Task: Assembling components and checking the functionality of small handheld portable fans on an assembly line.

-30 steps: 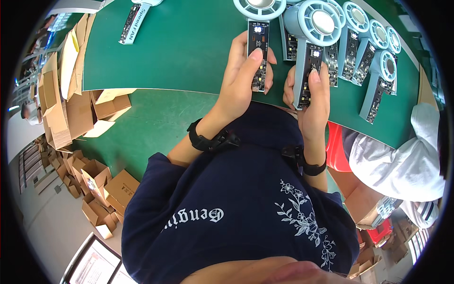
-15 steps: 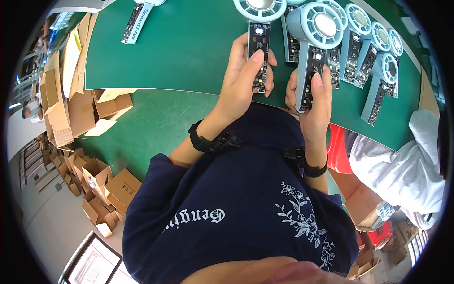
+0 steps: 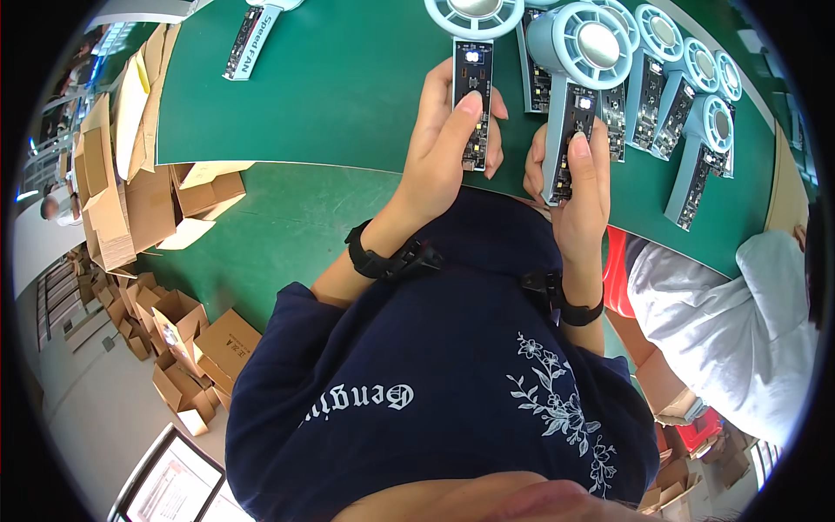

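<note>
My left hand [image 3: 444, 143] is closed round the handle of a light-blue handheld fan [image 3: 472, 74], thumb pressed on its exposed black circuit board. In my right hand [image 3: 584, 174] is a second handheld fan [image 3: 581, 52], my thumb likewise on its board. Small lights glow on both boards. Each fan's round head points away from me, and the two stay apart. Several more handheld fans [image 3: 645, 100] with bare boards lie together at the right of the green table [image 3: 330, 87]. The nearest of these is a fan [image 3: 691, 183] at the far right.
Another fan [image 3: 252, 39] lies at the table's far left. Open cardboard boxes [image 3: 130, 191] stand left of the table, with more boxes [image 3: 187, 348] on the floor. A person's grey sleeve [image 3: 696, 304] is close by on the right, next to a red stool [image 3: 616, 274].
Both hands keep their grip, the left fan shifting very slightly left. At the right, the grey-clothed person has moved a little.
</note>
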Available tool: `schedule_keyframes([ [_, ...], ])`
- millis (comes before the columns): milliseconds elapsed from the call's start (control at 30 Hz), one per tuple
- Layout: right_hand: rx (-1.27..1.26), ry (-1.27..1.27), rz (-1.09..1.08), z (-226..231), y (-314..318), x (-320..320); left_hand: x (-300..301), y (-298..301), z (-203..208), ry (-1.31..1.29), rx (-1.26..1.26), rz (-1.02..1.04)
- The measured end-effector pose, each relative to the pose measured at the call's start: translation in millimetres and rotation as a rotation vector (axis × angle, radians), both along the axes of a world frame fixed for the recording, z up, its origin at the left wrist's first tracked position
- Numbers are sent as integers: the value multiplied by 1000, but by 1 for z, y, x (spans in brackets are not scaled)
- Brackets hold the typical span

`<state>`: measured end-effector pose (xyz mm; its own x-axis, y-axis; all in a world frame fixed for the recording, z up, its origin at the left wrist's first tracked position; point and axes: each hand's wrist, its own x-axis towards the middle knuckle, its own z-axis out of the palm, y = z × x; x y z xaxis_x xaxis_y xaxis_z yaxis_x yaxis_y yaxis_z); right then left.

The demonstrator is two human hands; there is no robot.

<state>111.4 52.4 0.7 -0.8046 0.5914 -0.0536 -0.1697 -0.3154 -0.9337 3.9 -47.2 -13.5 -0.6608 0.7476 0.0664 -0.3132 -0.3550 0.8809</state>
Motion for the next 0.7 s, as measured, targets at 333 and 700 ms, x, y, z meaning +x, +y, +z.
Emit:
schedule_keyframes([
  [333,5,-8,-11,0,0,-1,-1,2,1,-34,-13,3],
  [700,23,-11,-18,-1,-1,-1,1,1,2,-35,-26,20],
])
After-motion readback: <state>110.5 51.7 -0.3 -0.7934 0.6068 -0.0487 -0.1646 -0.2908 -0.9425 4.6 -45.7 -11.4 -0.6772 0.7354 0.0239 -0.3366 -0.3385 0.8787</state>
